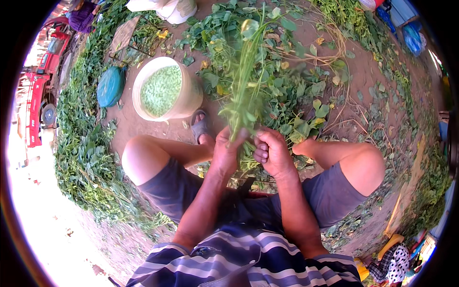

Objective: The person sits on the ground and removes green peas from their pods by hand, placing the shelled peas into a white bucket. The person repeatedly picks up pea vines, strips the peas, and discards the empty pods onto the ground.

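Observation:
Between my knees, my left hand (pixel 226 149) grips the lower end of a bunch of green bean-plant stems (pixel 244 82), which points up and away from me. Some of the bunch is blurred, with leaves and what look like pods near my fingers. Close beside it on the right is my right hand (pixel 274 150), its fingers curled and its thumb near the green parts. Whether anything is pinched in it is hidden. Ahead and to the left stands a tilted-looking white plastic bucket (pixel 195 95), partly filled with pale green shelled beans (pixel 161 91).
Cut leafy vines (pixel 287 86) lie on the dirt ground ahead, and more greenery (pixel 86 150) runs along the left. A round teal cushion (pixel 110 86) and a small low stool (pixel 124 34) sit beyond the bucket. Another person (pixel 81 16) is at the upper left, near a red vehicle (pixel 34 107).

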The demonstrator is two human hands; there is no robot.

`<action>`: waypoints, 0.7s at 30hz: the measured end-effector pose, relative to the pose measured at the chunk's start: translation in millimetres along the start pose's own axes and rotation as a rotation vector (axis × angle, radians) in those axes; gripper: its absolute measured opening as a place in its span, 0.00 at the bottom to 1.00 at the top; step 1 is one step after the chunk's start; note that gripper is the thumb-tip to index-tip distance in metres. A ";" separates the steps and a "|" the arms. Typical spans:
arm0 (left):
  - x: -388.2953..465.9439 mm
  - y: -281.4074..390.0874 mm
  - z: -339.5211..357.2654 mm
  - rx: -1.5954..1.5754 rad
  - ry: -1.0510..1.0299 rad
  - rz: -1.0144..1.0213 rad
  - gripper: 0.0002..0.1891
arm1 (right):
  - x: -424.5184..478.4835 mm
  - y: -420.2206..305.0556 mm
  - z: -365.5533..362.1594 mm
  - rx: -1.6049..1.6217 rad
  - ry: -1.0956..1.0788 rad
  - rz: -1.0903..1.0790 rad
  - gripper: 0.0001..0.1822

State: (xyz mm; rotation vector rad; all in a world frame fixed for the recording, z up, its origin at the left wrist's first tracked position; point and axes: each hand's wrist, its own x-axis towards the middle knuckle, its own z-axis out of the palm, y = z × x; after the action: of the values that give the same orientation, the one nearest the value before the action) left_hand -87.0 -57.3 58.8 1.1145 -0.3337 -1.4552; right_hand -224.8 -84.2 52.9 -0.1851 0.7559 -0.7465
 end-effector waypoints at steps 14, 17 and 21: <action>1.0 4.1 -8.0 0.236 -0.038 0.021 0.11 | -1.6 3.2 6.8 -0.648 0.031 -0.298 0.10; 0.3 3.9 -5.6 0.224 -0.011 0.003 0.11 | 1.7 4.8 11.0 -0.883 0.059 -0.649 0.07; 1.2 6.8 -7.2 0.217 -0.033 -0.052 0.11 | -3.0 1.5 16.1 -1.018 0.070 -0.711 0.07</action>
State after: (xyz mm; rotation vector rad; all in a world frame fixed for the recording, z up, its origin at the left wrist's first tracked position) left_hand -77.1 -57.3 59.8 1.2809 -0.4983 -1.5110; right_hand -214.5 -82.8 65.6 -1.4084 1.1027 -0.9709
